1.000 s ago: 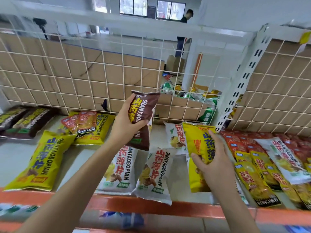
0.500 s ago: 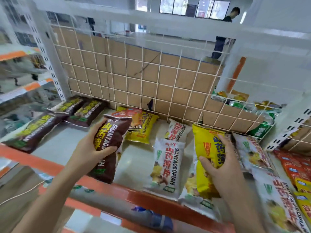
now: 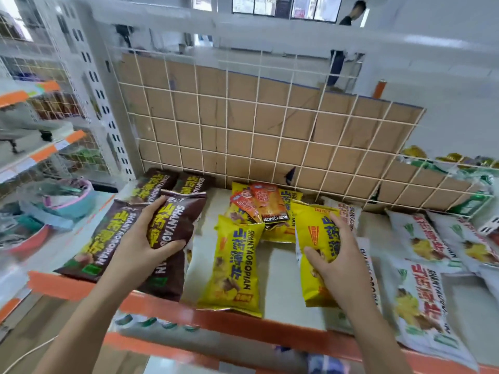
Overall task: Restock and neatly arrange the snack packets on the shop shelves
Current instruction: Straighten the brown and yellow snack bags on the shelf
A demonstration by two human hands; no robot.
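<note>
The left hand (image 3: 140,241) grips a brown packet (image 3: 175,222) round its upper middle: the fingers curl over its left edge and the thumb lies across the printed front. The packet runs lengthwise away from the person, its sealed top toward the back and its lower end down by the orange front edge of the shelf (image 3: 243,322), so most of its length sits below the palm. Whether it rests on the shelf or is raised a little cannot be told. Its left side overlaps a second brown packet (image 3: 108,238) lying flat, and two more brown packets (image 3: 162,182) lie at the back, against the wire grid (image 3: 243,117).

The right hand (image 3: 334,255) grips a yellow packet (image 3: 316,233) at its middle, thumb pressed across the front and fingers wrapped over the right edge. The top of this packet shows above the fingers and its bottom sticks out below the wrist, near the front edge. Under it, just to the right of the hand, shows the edge of a white packet (image 3: 370,265).

Between the two hands another yellow packet (image 3: 232,265) lies flat, touched by neither hand. Behind it, small orange-red packets (image 3: 259,203) are piled on further yellow ones. More white packets (image 3: 421,300) lie on the right end of the shelf. Brown cardboard (image 3: 270,130) stands behind the grid
</note>
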